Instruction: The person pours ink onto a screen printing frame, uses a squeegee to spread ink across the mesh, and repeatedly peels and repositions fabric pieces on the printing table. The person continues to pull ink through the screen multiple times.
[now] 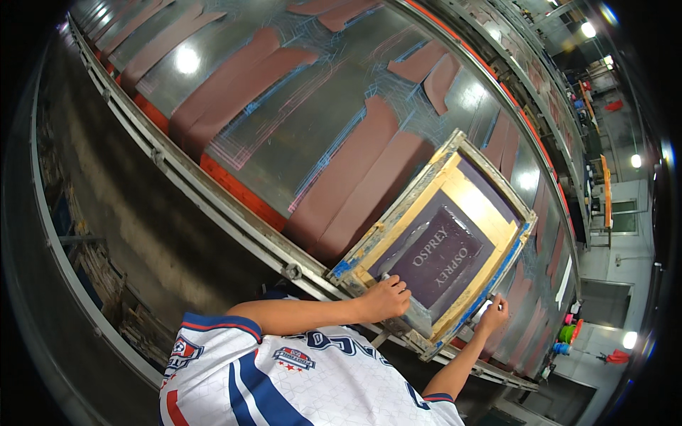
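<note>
A screen-printing frame (522,238) with wooden sides lies tilted across the near edge of the long table, right of centre. Its dark purple mesh (440,259), bordered in yellowish tape, carries pale lettering. My left hand (386,298) is closed at the frame's near left side, on the end of what looks like a greyish squeegee (419,312) lying along the mesh's near edge. Just beyond the frame's blue-smeared right side, my right hand (495,311) is closed, fingertips pinched together. A small whitish patch shows beside it; what those fingers hold is not clear.
Reddish-brown cut panels (355,184) lie in groups along the dark table (273,135), among blue and pink marking lines. A metal rail (206,202) edges the near side. Another panel-covered table (526,57) runs parallel beyond. A walkway (142,220) lies at left.
</note>
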